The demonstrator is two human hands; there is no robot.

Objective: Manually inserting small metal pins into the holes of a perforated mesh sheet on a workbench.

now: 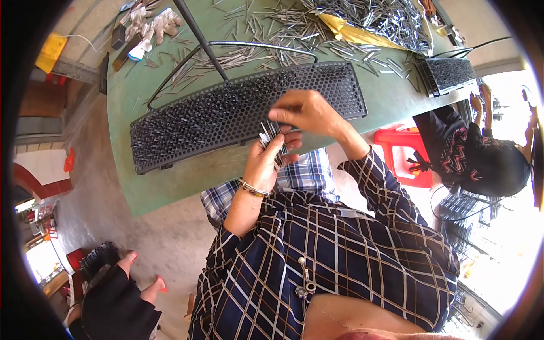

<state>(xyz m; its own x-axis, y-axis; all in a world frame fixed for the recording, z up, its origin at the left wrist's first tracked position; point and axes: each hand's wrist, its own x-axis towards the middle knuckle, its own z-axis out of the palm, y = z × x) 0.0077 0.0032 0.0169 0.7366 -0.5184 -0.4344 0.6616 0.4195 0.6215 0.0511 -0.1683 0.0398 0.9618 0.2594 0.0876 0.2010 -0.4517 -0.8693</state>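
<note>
My left hand (265, 158) is closed round a small bundle of thin metal strips (271, 134), whose ends poke up past the fingers. Just above it my right hand (310, 112) is bent with thumb and forefinger close together near the strip tips; whatever is between them is too small to make out. Both hands are at the near edge of a long black perforated tray (343, 90). Dark strips stand packed in the holes on its left part, while many holes around its middle and right show bare. Behind the tray, loose strips (226, 58) lie scattered on the green table (164, 195).
A dark rod (199, 35) and bent frame rise behind the tray. Gloves (161, 25) lie far left, and a yellow sheet (340, 25) with heaped strips far right. Another person (476, 158) works at a second tray (450, 73) near a red stool (399, 150).
</note>
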